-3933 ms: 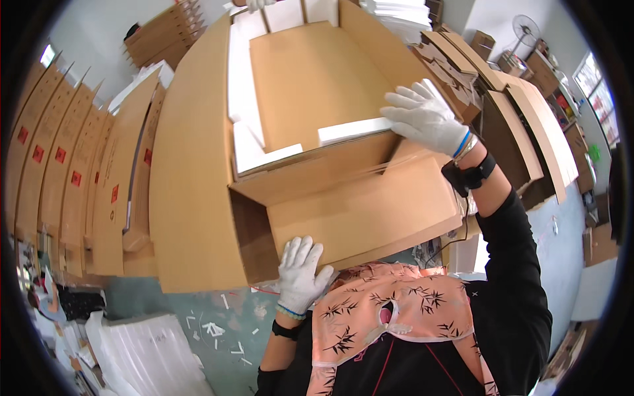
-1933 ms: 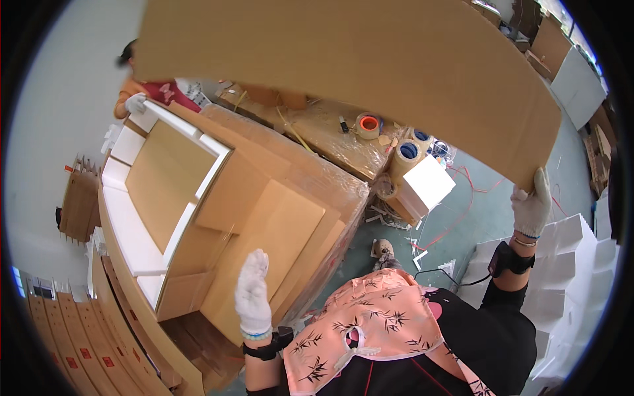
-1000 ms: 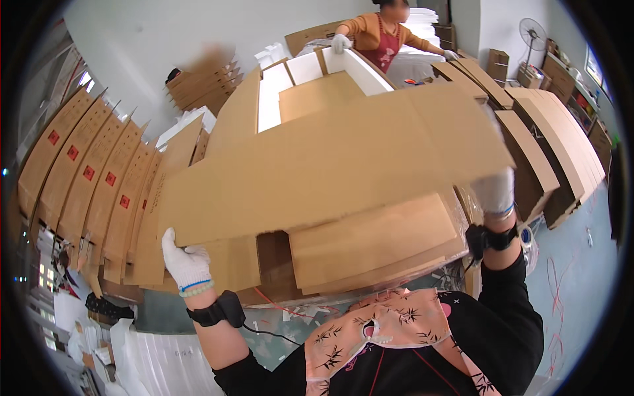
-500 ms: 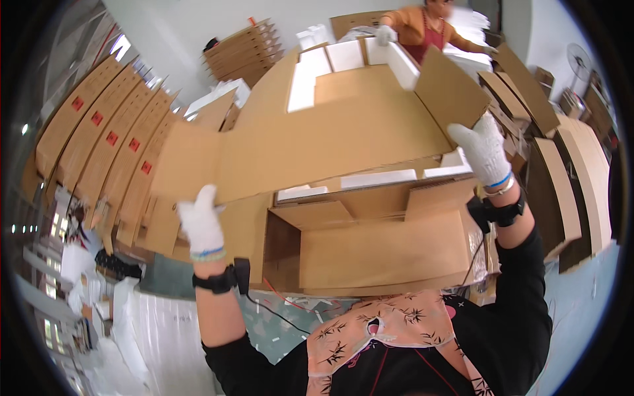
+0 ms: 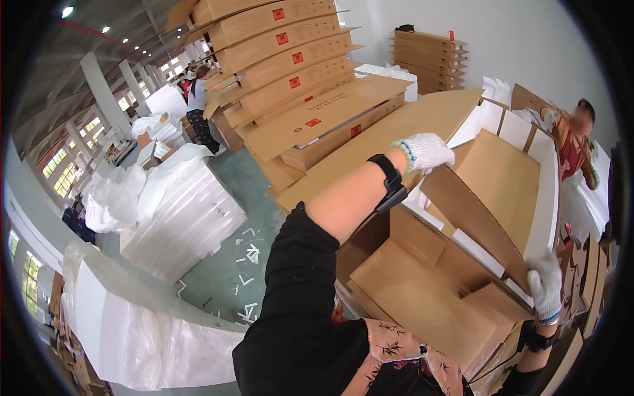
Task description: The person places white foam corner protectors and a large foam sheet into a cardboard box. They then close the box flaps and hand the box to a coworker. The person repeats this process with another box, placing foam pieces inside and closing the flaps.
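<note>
My left hand [image 5: 428, 152], in a white knit glove, is closed on the far end of a brown cardboard sheet [image 5: 472, 221]. At the sheet's near end is my right hand [image 5: 545, 287], also gloved and slightly blurred, its fingers closed at the edge. The sheet stands tilted, its corrugated edge upward, over a carton with white foam strips [image 5: 481, 254] along its side. Closer to me an open, bare cardboard box [image 5: 416, 290] spreads its flaps. Beyond the sheet sits another open carton lined with white foam walls [image 5: 547, 191], a flat brown panel [image 5: 498, 181] inside.
A tall stack of cartons [image 5: 290, 59] rises at the far left of the table. Plastic-wrapped white foam stacks [image 5: 181, 218] stand on the green floor [image 5: 231, 270], with scraps strewn about. A co-worker [image 5: 574, 138] stands at the right; another person [image 5: 198, 109] is farther back.
My view has swung left. The cardboard sheet, held out broad and flat before, is now tilted up on edge between my hands, and its left end has moved away from me.
</note>
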`<state>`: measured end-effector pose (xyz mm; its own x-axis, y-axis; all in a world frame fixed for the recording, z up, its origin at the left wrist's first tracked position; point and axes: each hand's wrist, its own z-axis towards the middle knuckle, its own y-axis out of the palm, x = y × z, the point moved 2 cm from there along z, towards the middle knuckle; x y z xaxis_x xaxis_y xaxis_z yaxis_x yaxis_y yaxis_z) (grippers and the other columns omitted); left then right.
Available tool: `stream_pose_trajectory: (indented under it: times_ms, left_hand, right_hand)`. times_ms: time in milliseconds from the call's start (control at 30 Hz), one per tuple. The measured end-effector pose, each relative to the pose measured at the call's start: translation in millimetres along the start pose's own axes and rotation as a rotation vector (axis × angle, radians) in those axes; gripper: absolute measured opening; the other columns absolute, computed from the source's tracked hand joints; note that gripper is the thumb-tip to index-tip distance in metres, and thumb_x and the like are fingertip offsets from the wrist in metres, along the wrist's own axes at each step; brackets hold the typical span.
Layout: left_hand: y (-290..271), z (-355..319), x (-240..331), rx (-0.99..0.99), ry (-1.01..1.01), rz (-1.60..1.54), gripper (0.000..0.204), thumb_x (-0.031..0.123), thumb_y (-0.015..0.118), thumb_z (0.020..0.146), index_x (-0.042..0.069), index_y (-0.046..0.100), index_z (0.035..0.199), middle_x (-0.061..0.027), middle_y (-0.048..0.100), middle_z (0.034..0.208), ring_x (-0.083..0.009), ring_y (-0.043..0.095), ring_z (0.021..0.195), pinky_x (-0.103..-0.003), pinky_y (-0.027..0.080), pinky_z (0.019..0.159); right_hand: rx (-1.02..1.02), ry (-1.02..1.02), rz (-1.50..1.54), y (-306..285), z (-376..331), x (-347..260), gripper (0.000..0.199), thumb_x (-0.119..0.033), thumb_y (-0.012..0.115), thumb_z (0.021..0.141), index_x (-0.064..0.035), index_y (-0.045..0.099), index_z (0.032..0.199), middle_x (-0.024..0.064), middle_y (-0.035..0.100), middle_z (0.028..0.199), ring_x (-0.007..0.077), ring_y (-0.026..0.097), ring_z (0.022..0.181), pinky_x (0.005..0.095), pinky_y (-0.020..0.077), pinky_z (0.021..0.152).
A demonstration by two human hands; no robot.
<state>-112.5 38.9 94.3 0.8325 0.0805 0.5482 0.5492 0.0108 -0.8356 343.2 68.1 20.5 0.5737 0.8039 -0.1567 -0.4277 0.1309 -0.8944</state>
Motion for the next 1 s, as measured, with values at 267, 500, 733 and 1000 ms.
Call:
stream_pose_trajectory:
  times_ms: [267,500,733,1000]
  left_hand:
    - [43.9,6.1,-20.1,-0.303,-0.34,-0.272,0.086,0.07,0.041,0.094,0.0,0.054,0.142,-0.0244,0.071,0.115,-0.0325,0.074,0.09,-0.043,0.053,0.09]
    - [109.5,5.7,-34.1,-0.022,0.097,0.729,0.071,0.048,0.06,0.089,0.003,0.05,0.143,-0.0187,0.063,0.121,-0.0315,0.07,0.091,-0.044,0.056,0.079]
    - [108.5,-30.6,-29.7,0.383,0.506,0.654,0.046,0.035,0.066,0.086,0.007,0.06,0.121,-0.0156,0.059,0.119,-0.0334,0.058,0.115,-0.043,0.046,0.101]
    - [54.8,-294.3,-51.1,0.767,0.101,0.328,0.057,0.026,0.071,0.089,-0.001,0.056,0.137,-0.0257,0.059,0.137,-0.0412,0.057,0.127,-0.044,0.045,0.11]
  right_hand:
    - [-0.24,0.227,0.316,-3.0,14.6,-7.3,0.034,-0.02,0.058,0.087,-0.0008,0.071,0.112,0.0225,0.066,0.076,0.04,0.068,0.073,0.0417,0.053,0.069]
    - [-0.405,-0.1,0.335,30.8,10.4,-0.4,0.036,-0.019,0.062,0.092,-0.0053,0.068,0.124,0.0219,0.072,0.094,0.0373,0.072,0.087,0.0436,0.0575,0.078]
    - [-0.435,-0.233,0.349,33.8,6.5,3.1,0.052,-0.028,0.058,0.096,0.0029,0.056,0.138,0.0197,0.071,0.088,0.0395,0.07,0.081,0.044,0.0558,0.074]
    - [-0.355,-0.225,0.283,38.3,4.0,-8.2,0.057,-0.008,0.061,0.088,0.0056,0.049,0.142,0.0218,0.068,0.097,0.0403,0.067,0.081,0.0452,0.0521,0.076]
